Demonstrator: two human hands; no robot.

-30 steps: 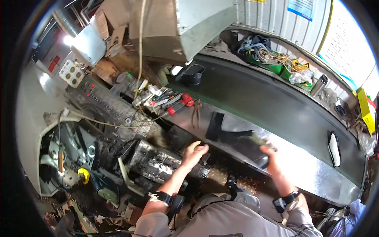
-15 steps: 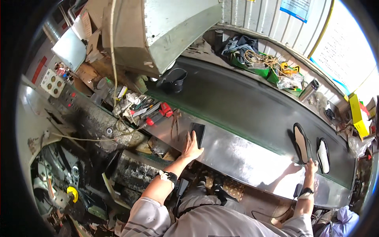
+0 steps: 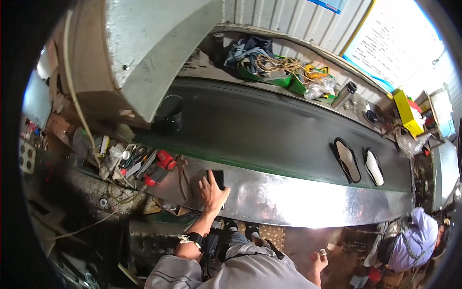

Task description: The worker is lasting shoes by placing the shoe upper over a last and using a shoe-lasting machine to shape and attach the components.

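Observation:
Near the left end of the metal ledge, my left hand (image 3: 211,193) lies across a flat black rectangular object (image 3: 219,177), like a phone, with fingers and thumb on either side of it. My right hand (image 3: 318,261) is low in front of the ledge, its fingers curled; something small and pale shows at the fingertips, too small to name. Two black shoes lie on the dark conveyor belt at the right: one shoe (image 3: 348,161) shows a beige insole, the other shoe (image 3: 373,167) a white inside. Both are apart from my hands.
Pliers (image 3: 183,177) and a red tool (image 3: 165,160) lie left of my left hand, beside a pile of hand tools. A black bucket (image 3: 169,113) stands on the belt (image 3: 250,125). Green bins (image 3: 262,72) line the back shelf. Another person (image 3: 414,241) is at the lower right.
My right hand has left the beige-lined shoe and come down and back from the ledge. My left hand stays on the black object. The view has turned right, bringing another person further into sight.

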